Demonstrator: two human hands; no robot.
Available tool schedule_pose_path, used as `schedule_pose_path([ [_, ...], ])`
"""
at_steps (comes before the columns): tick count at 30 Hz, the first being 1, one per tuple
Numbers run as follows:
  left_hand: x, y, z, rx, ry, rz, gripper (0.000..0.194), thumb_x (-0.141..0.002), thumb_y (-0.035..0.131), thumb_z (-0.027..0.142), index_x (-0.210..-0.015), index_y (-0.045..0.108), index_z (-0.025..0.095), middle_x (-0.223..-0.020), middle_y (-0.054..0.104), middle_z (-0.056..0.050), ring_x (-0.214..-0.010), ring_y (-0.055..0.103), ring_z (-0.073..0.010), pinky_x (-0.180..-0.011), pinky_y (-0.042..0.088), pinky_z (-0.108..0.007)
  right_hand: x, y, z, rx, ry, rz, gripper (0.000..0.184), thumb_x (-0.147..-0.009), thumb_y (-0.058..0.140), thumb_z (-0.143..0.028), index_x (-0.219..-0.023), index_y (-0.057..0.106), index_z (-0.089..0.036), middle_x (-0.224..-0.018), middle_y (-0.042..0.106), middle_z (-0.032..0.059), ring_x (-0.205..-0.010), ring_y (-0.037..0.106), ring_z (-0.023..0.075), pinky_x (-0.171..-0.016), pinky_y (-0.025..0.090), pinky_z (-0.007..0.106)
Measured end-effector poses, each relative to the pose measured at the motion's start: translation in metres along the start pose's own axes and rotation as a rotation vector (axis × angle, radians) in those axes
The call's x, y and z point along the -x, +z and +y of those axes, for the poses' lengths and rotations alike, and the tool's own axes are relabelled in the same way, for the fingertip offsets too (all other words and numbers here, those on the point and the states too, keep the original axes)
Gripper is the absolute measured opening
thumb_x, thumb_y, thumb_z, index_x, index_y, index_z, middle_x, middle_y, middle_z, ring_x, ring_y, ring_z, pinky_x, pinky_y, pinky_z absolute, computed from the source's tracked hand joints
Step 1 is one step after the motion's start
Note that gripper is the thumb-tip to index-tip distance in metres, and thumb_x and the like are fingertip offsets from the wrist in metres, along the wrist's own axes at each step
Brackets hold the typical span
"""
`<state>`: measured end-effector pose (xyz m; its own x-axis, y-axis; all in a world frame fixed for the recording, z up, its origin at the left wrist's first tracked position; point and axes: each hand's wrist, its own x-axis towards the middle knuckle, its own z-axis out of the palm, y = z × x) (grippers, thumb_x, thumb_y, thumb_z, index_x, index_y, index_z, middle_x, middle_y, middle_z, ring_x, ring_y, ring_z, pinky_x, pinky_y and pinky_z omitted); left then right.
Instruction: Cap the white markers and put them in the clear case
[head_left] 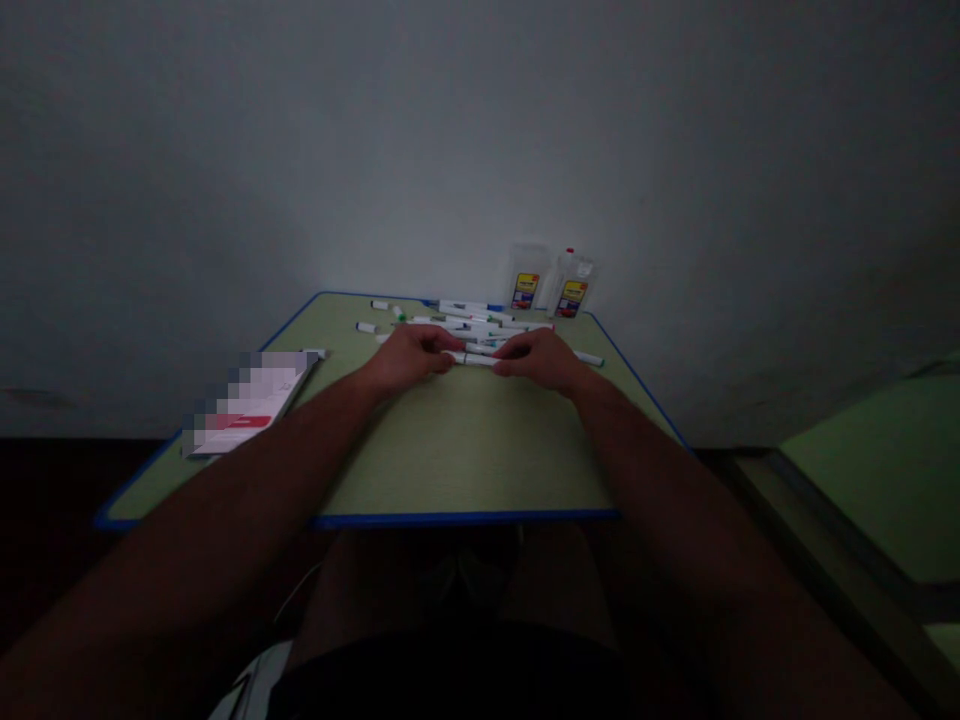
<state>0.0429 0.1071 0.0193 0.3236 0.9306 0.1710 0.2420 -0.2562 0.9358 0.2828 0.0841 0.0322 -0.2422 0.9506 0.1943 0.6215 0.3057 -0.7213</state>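
Observation:
Between my two hands lies a white marker, level and just above or on the tabletop; I cannot tell which. The fingers of my left hand close on its left end. At the other end, my right hand pinches it with thumb and fingers. Behind the hands, several white markers with coloured tips lie in a loose sideways pile. One marker with a green end sticks out to the right of my right hand. My fingers partly hide the nearest markers.
Loose caps lie at the table's back left. Two clear plastic cases with yellow labels stand at the back right, against the wall. A flat pale item with a red band lies on the left. Blue edging rims the table.

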Motion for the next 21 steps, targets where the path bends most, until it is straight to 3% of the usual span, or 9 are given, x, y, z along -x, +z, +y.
schedule_pose_path([
  [5,0.001,0.000,0.000,-0.044,0.018,-0.069,0.027,-0.069,0.072,0.016,-0.094,0.079,0.020,-0.069,0.070,-0.004,-0.059,0.057,-0.0153,-0.059,0.045,-0.029,0.001,0.000,-0.002,-0.022,-0.005,0.020,0.018,-0.069,0.081,-0.026,-0.085,0.078,-0.018,-0.080,0.075,0.0036,-0.074,0.067,0.0148,-0.070,0.049,0.027],
  [10,0.001,0.001,0.000,-0.030,0.007,-0.072,0.022,-0.071,0.070,0.018,-0.090,0.079,0.020,-0.067,0.067,-0.004,-0.058,0.056,-0.0152,-0.056,0.045,-0.028,0.001,0.001,-0.004,-0.079,0.022,0.040,0.022,-0.068,0.082,-0.026,-0.087,0.077,-0.016,-0.080,0.074,0.0053,-0.070,0.066,0.0137,-0.067,0.050,0.026],
  [21,-0.001,0.000,0.003,0.119,-0.084,0.099,0.009,-0.072,0.066,0.015,-0.078,0.073,0.016,-0.067,0.065,-0.004,-0.056,0.055,-0.0131,-0.061,0.050,-0.029,-0.004,0.001,0.007,-0.357,0.030,0.116,0.032,-0.061,0.083,-0.020,-0.092,0.073,-0.015,-0.088,0.073,0.0065,-0.072,0.065,0.0140,-0.069,0.055,0.029],
])
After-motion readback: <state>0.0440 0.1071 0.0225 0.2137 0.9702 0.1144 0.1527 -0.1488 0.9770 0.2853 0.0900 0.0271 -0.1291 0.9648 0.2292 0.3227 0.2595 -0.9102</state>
